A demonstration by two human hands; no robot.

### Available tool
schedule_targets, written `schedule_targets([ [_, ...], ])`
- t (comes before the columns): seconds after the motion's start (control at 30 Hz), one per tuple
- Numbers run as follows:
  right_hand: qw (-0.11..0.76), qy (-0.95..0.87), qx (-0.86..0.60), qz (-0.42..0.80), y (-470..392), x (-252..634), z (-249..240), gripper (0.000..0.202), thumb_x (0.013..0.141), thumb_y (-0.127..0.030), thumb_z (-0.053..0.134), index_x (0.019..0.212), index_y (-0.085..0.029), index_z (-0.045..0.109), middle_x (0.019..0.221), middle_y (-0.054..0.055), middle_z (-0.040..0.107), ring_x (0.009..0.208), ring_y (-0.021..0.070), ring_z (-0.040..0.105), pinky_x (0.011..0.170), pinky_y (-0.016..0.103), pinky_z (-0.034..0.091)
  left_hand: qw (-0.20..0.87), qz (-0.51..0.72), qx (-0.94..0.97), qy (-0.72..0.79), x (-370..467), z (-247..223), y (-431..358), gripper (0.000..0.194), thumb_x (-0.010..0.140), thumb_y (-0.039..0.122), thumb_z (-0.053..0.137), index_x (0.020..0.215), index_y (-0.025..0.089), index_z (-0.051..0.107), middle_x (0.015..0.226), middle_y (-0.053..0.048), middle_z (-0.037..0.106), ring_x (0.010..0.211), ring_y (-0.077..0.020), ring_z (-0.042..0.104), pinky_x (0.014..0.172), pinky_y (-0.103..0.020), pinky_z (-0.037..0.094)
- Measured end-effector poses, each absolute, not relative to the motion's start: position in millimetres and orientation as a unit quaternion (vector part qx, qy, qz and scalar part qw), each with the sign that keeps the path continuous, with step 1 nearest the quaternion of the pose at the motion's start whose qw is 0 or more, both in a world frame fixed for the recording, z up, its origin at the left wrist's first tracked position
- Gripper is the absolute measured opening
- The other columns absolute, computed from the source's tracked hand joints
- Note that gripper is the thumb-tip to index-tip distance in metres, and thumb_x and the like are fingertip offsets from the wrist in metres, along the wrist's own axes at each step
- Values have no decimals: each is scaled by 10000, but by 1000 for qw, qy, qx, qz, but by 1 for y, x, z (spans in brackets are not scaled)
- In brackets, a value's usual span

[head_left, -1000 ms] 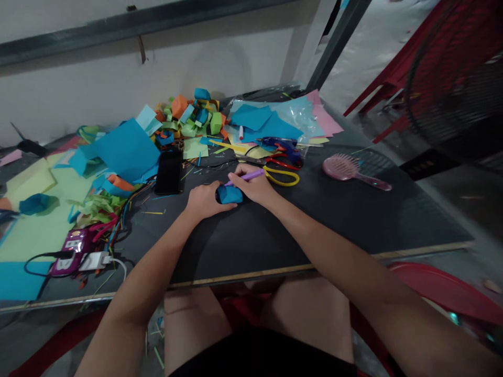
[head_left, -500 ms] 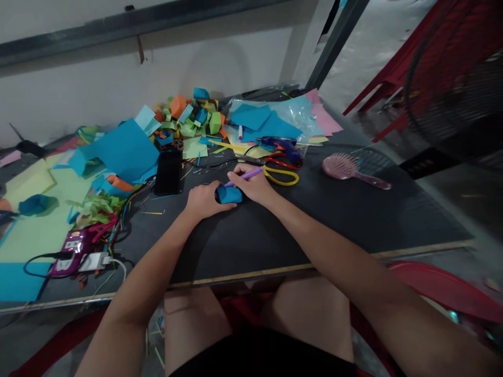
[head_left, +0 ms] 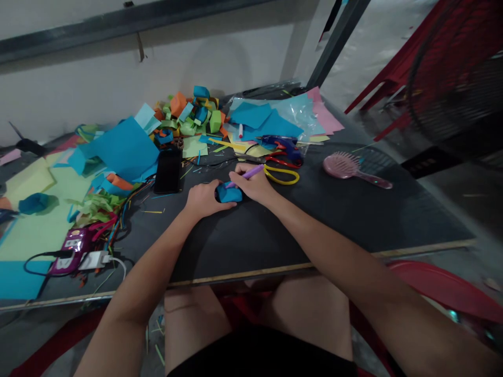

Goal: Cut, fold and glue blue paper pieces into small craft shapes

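Observation:
On the dark table (head_left: 251,238), my left hand (head_left: 203,200) curls its thumb and fingers around a small folded blue paper piece (head_left: 231,195), holding it against the tabletop. My right hand (head_left: 253,183) grips a purple pen (head_left: 251,172), whose lower end meets the upper side of the blue paper. Whatever mark the tip makes is too small to see. Just past my right hand lie scissors with yellow handles (head_left: 285,179); the wrist is close to them. Another pair with red handles (head_left: 285,159) rests a little farther back.
A black phone (head_left: 168,170) lies left of my hands. Behind are a heap of folded paper pieces (head_left: 188,112), blue sheets (head_left: 128,149) and a marker (head_left: 240,131). A pink hairbrush (head_left: 346,166) lies right, near a fan (head_left: 459,89). A purple device (head_left: 73,251) with cables sits left.
The purple pen has tilted slightly in my right hand, and its tip has shifted a little to the right on the blue paper. My left hand keeps its hold.

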State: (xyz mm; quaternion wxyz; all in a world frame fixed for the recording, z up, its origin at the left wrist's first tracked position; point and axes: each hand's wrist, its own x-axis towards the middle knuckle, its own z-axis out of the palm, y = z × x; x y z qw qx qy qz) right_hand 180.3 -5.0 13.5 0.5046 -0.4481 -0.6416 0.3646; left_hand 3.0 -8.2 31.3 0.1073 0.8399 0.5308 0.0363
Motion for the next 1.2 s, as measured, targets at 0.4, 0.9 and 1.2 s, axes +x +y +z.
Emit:
schedule_targets([
  [0.4,567,-569,-462,376,3,189,11,290,787,-289,600,544,-202,466,473,-41,490,456,100,502,485,241,367,107,45,840,530,3,32,-9,773,655,762,610,1201,215,589,852,-66,706,829,-269,674,695,-303,455],
  [0.9,531,-587,-480,379,5,191,6,274,786,-245,578,542,-198,462,479,-39,485,451,98,494,475,240,367,111,59,840,528,3,29,-9,777,645,769,612,1187,212,602,828,-66,698,793,-257,664,669,-297,445],
  [1.2,525,-585,-488,379,6,191,4,270,785,-255,580,551,-203,456,480,-42,479,460,101,487,484,242,373,111,56,841,527,3,29,-9,764,649,755,622,1191,217,601,814,-58,700,790,-263,670,669,-301,445],
])
